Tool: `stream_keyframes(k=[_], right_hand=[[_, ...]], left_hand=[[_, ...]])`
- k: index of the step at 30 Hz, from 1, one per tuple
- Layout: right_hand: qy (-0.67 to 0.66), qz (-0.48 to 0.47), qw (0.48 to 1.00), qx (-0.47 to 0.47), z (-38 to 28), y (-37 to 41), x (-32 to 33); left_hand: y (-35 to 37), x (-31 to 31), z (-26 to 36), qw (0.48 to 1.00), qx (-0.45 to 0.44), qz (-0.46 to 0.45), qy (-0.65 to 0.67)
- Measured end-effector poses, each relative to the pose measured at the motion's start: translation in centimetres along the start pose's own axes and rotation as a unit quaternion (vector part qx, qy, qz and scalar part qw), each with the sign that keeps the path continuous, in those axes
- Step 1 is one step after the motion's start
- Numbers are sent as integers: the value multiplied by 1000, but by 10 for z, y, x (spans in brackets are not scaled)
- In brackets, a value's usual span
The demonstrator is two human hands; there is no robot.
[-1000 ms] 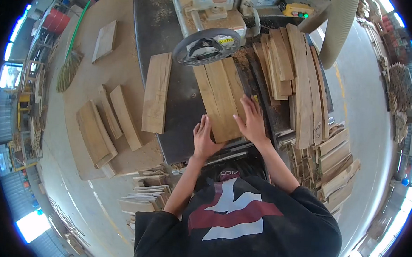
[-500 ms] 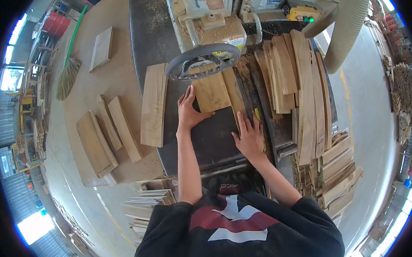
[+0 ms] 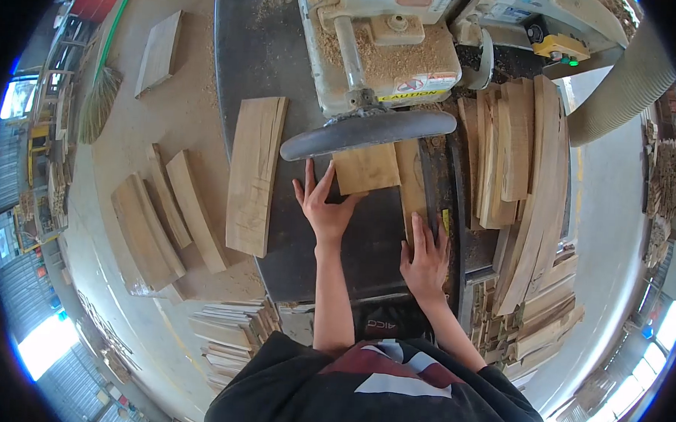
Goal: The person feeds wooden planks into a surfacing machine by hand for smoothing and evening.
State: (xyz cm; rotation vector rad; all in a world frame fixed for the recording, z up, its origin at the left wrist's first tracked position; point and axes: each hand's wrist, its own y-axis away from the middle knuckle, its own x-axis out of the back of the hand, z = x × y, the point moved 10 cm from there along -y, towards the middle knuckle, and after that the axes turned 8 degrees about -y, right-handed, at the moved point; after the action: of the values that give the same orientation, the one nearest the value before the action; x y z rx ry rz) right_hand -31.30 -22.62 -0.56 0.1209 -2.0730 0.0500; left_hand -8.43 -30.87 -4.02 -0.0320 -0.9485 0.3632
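My left hand (image 3: 327, 209) is spread on the dark machine table (image 3: 343, 260). Its thumb reaches the near left corner of a wide wooden board (image 3: 367, 169). The far part of that board is hidden beneath the handwheel (image 3: 368, 134) and the machine head. Along the board's right side runs a narrow wooden strip (image 3: 412, 182), partly under the wheel too. My right hand (image 3: 426, 266) lies with fingers outstretched at the strip's near end, beside the dark rail. Neither hand grasps anything.
A loose plank (image 3: 253, 177) lies left on the table edge. Stacked planks (image 3: 516, 143) stand right, near a ribbed hose (image 3: 626, 88). Boards (image 3: 148, 229) and a broom (image 3: 99, 110) are at left. Sawdust covers the machine head (image 3: 405, 55); a yellow switch box (image 3: 560, 47) sits behind.
The view has shifted, so the machine looks larger. More of the wide board is hidden under the handwheel. Both hands have stayed by the board and strip, fingers still extended.
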Motion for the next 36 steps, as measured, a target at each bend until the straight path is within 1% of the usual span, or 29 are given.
stream_keyframes(k=[1, 2, 4, 8, 10, 11, 13, 14, 16, 17, 18, 19, 20, 21, 22, 23, 24, 25, 26, 27, 28, 29, 30, 31, 32, 33, 34, 35, 36], right_hand=[[0, 7, 1000, 3, 1, -3, 1], [1, 14, 1000, 3, 1, -4, 3], [-9, 9, 1000, -1, 0, -3, 5], [-17, 35, 999, 5, 1, 2, 9], [-19, 37, 999, 16, -2, 4, 12], [-16, 41, 999, 23, -3, 5, 11], [-2, 49, 999, 25, -2, 8, 10], [11, 50, 998, 27, -3, 9, 9], [14, 59, 998, 26, -1, 9, 7], [20, 65, 997, 22, -1, 11, 7], [11, 59, 998, 36, -4, 14, 5], [21, 59, 997, 34, -3, 16, 4], [33, 63, 997, 31, -1, 14, 5], [24, 67, 997, 37, 0, 15, 3], [19, 67, 997, 44, 0, 16, 3], [12, 69, 996, 48, 2, 16, 3], [6, 70, 996, 52, 1, 18, 2], [2, 68, 996, 56, -3, 23, 0], [27, 68, 996, 53, -6, 29, -3], [53, 70, 995, 50, -9, 35, -4], [79, 72, 993, 48, -14, 41, -4], [50, 50, 996, 58, -21, 53, -7], [49, 55, 996, 59, -21, 63, -12], [-3, 32, 996, 81, -23, 74, -27], [-56, 8, 993, 101, -26, 87, -43], [-94, 12, 990, 103, -31, 97, -51], [-98, 13, 991, 93, -30, 102, -55], [-173, 32, 976, 130, -36, 109, -50], [-245, 53, 953, 169, -41, 111, -43]], left_hand=[[-10, 0, 0, 1000, 26, 9, 8], [-17, 0, 6, 1000, 20, 12, 12], [-22, 5, -8, 989, 135, 59, 27], [-36, -13, -14, 991, 105, 84, 19], [-40, -15, -21, 980, 155, 122, -13], [-46, -19, -17, 980, 151, 126, -8], [-54, -20, -15, 970, 186, 124, -98], [-58, -21, -12, 969, 186, 130, -99], [-63, -21, -6, 971, 157, 136, -116], [-62, -26, -8, 981, 138, 112, -78], [-58, -24, -13, 988, 121, 89, -40], [-54, -20, -14, 995, 85, 18, 50], [-46, 4, -23, 994, 90, 32, 44], [-35, 40, -16, 994, 7, 101, -48], [-19, 71, -6, 974, -78, 162, -141], [-11, 89, -34, 973, 22, 128, -189], [-6, 107, -50, 972, 24, 132, -193], [0, 122, -86, 963, 106, 105, -223], [11, 137, -117, 947, 188, 77, -250], [18, 154, -126, 945, 191, 79, -254], [22, 151, -135, 955, 188, -15, -228], [30, 144, -137, 957, 181, -110, -198], [35, 156, -131, 958, 178, -107, -199], [50, 151, -127, 956, 191, -181, -127], [71, 144, -121, 943, 203, -257, -57], [85, 151, -117, 942, 198, -262, -62], [106, 148, -108, 924, 231, -279, 123], [126, 143, -97, 871, 259, -285, 305], [142, 137, -91, 871, 256, -290, 303]])
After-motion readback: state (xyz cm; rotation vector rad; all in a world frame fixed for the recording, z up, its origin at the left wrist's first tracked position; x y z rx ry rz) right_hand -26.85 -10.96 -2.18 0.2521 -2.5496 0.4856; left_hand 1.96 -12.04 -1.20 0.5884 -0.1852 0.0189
